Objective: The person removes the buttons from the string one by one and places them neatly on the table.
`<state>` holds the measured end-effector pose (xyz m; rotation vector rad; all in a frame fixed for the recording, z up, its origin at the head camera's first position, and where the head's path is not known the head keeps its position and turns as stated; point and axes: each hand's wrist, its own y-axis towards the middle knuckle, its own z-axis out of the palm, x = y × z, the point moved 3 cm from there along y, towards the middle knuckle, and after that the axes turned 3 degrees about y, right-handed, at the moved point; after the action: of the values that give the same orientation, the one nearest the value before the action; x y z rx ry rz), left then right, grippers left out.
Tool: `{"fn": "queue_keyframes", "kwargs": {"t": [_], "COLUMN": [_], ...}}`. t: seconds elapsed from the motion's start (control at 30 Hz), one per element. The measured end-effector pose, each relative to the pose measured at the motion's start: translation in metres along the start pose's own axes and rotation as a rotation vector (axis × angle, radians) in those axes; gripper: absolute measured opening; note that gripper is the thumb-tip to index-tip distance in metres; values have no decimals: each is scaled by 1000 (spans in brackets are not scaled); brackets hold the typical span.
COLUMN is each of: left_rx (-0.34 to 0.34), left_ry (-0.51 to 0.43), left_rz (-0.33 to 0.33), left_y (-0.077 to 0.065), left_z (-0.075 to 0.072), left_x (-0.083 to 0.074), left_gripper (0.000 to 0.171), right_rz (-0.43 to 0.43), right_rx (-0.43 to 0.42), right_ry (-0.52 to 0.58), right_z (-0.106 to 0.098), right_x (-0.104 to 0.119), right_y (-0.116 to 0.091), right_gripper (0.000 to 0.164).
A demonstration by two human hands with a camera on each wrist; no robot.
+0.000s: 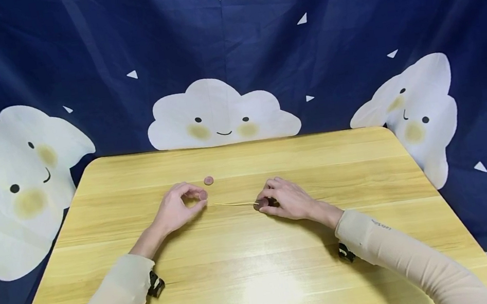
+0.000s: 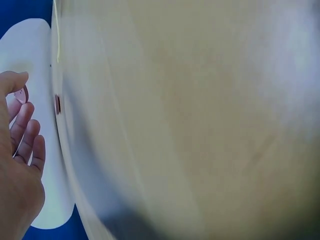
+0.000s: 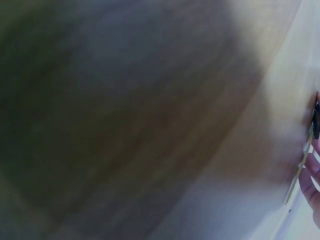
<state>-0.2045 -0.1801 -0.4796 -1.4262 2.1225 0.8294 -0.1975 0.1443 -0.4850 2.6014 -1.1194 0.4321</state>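
My left hand [image 1: 176,209] pinches a pinkish round button [image 1: 203,195] between thumb and fingertip, just above the table. In the left wrist view this button [image 2: 21,94] is held edge-up and the other fingers are loosely bent. My right hand [image 1: 291,200] grips a dark brown button [image 1: 260,204] close to the tabletop. From it a thin yellow cord [image 1: 234,204] stretches left, its end near my left thumb. In the right wrist view, the cord [image 3: 294,182] and dark button show at the right edge; whether several buttons are stacked there I cannot tell.
A second pinkish button [image 1: 208,180] lies flat on the wooden table [image 1: 258,254], beyond my left fingertips. Behind the table's far edge hangs a dark blue curtain [image 1: 328,57] printed with white clouds. Small black devices sit at both wrists.
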Motion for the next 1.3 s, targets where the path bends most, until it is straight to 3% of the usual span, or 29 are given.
{"fn": "queue_keyframes", "kwargs": {"t": [0.8, 1.3], "left_rx": [46, 86], "left_ry": [89, 109], "left_rz": [-132, -150], "left_y": [25, 42], "left_z": [-4, -1], "left_x": [34, 36], "left_gripper": [31, 32], "right_rz": [-1, 9], "right_rx": [1, 9], "right_ry": [-13, -5], "right_z": [0, 0], "right_x": [0, -1], "right_y": [0, 1], "right_gripper": [27, 27]}}
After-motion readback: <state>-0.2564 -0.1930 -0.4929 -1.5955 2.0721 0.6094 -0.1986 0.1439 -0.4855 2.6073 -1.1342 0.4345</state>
